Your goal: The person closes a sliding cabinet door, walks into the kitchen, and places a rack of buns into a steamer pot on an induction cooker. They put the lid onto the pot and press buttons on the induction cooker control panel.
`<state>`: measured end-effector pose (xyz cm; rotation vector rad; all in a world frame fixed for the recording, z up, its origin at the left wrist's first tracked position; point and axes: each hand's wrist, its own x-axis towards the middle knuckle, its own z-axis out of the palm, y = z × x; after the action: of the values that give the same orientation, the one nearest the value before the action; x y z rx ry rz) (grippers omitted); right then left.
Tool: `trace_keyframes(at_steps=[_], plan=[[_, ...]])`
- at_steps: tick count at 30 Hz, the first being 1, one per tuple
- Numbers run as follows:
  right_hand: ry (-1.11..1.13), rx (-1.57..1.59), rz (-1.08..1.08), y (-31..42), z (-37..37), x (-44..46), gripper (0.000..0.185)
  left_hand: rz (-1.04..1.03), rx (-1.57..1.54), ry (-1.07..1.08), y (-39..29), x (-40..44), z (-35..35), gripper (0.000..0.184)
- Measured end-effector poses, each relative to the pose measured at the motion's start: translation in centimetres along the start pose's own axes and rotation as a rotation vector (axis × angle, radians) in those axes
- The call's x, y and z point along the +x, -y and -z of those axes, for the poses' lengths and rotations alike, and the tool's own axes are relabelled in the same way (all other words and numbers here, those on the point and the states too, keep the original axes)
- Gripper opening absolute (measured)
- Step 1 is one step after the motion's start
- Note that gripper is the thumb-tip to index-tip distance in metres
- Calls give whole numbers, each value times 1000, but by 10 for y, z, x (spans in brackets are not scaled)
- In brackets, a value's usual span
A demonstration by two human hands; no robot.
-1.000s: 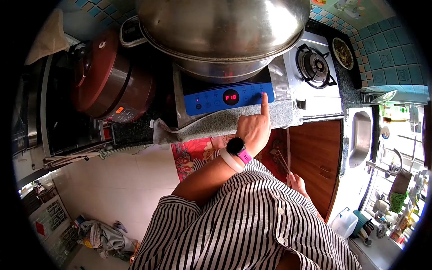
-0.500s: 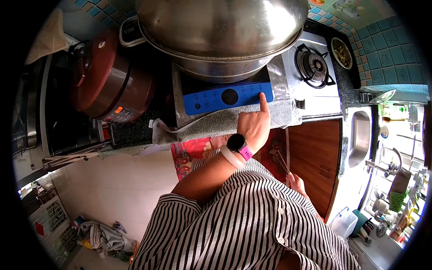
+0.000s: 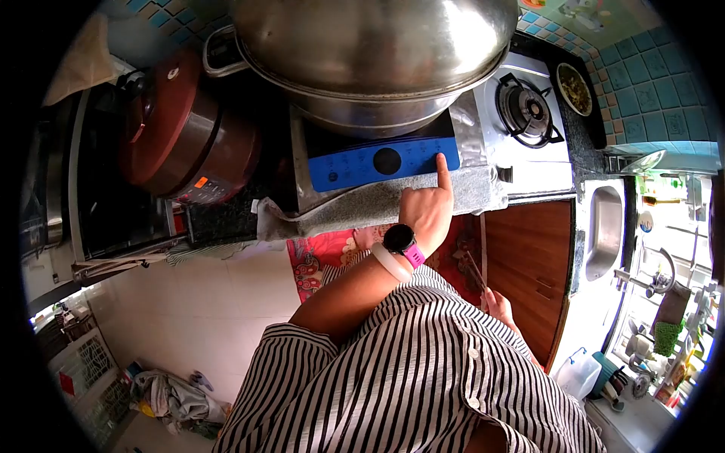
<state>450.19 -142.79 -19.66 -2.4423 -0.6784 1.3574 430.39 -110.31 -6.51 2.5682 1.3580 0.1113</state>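
My left hand (image 3: 427, 214), with a dark watch (image 3: 398, 238) on a pink strap and a pale bangle at the wrist, reaches to a blue induction cooktop (image 3: 355, 166). Its index finger is stretched out, the tip touching the right end of the control panel; the other fingers are curled in, holding nothing. A large steel pot (image 3: 370, 113) with a domed lid (image 3: 362, 45) stands on the cooktop. Low at my right side, my right hand (image 3: 498, 306) is closed around thin, long sticks that look like chopsticks (image 3: 474, 270). Part of that hand is hidden by my striped shirt.
A dark red electric cooker (image 3: 177, 140) is left of the pot. To the right are a gas burner (image 3: 526, 110), a plate of food (image 3: 574, 89) and a sink (image 3: 604, 234). A grey cloth (image 3: 340, 211) lies along the counter's front edge.
My left index finger stays on the same spot of the panel. The panel's markings look fainter now. The chopsticks in my right hand have turned slightly.
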Motion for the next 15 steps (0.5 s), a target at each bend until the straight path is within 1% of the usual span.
trace_keyframes(at_steps=[3,6,7,8,9,10,11,15], plan=[[-1,0,4,-2,0,2,53,4,10,-22,-1,-1,2,80],[27,-13,-1,-8,3,7,52,6,-77,-3,0,-1,6,82],[54,-20,-10,-11,4,10,52,-9,-109,-26,0,-3,9,82],[31,24,2,-15,1,11,52,-20,-138,-49,1,-4,12,83],[12,68,14,-14,-2,10,52,-19,-166,-19,-1,-7,19,85],[-7,24,-22,4,2,2,51,-23,-177,-14,-1,-9,21,84],[6,43,-11,-11,-1,11,50,-27,-188,-8,-2,-11,21,84],[24,69,0,-21,-5,16,51,-7,-169,21,-4,-15,20,85]])
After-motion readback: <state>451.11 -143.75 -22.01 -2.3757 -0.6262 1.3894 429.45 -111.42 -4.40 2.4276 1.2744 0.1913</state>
